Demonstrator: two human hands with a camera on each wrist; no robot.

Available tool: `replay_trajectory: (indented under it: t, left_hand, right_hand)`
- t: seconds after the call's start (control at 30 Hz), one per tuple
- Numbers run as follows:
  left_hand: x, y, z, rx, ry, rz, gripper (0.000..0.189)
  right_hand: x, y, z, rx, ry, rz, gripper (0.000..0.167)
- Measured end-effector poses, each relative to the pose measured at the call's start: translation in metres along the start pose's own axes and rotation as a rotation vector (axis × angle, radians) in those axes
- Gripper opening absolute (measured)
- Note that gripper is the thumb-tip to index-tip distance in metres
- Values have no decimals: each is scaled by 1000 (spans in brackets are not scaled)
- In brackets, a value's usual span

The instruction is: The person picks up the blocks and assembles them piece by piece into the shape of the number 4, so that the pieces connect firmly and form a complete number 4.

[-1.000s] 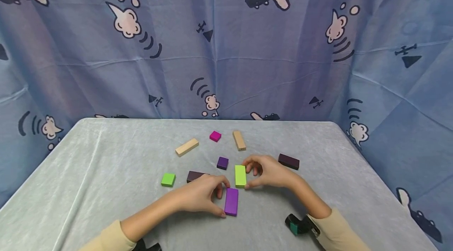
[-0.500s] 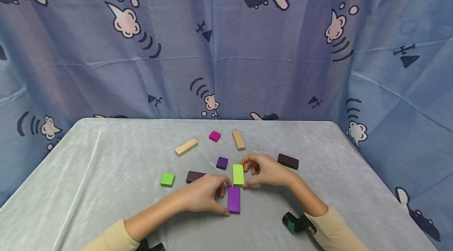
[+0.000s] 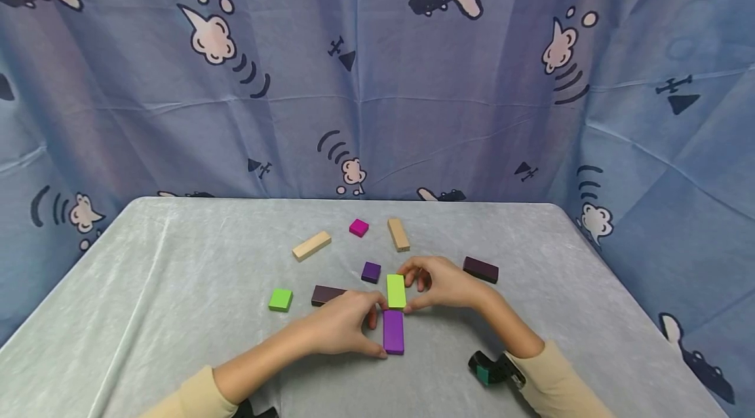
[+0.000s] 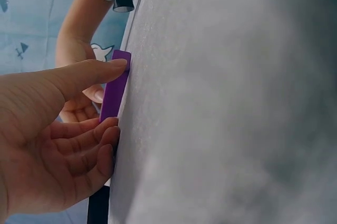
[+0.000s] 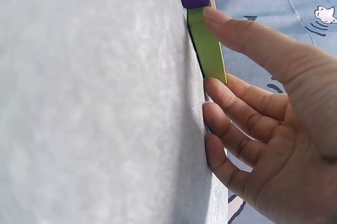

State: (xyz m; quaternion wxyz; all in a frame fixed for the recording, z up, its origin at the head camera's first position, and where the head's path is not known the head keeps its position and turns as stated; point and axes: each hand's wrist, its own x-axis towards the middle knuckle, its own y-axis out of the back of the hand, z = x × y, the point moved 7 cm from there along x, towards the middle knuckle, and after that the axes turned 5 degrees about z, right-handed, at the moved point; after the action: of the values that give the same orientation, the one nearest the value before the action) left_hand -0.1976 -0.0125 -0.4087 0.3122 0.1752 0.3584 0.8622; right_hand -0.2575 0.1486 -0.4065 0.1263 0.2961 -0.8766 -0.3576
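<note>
Purple block (image 3: 393,332), rear tabletop edge (image 3: 318,201) distant

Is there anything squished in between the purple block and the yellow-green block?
Nothing that I can see: the purple block and the yellow-green block meet end to end, with no visible gap in the head or right wrist view.

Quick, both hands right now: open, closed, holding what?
Left hand: pinching the purple block by its ends.
Right hand: pinching the lime-green block.
</note>
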Motion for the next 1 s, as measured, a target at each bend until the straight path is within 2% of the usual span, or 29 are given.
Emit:
replay_trajectory:
  t: [0.4,0.7,1.0]
  left_hand:
    - [-2,-1,-4,-10,-11,23,56]
    - [-1,-8,-19,6,-52,69,55]
    - [-4,4,1,-15,2,42,52]
  right_hand:
    - [-2,-2,2,6,7,23,52]
    - [-3,-2,1,5,18,25,53]
    - [-3,-2,2,5,29,35,54]
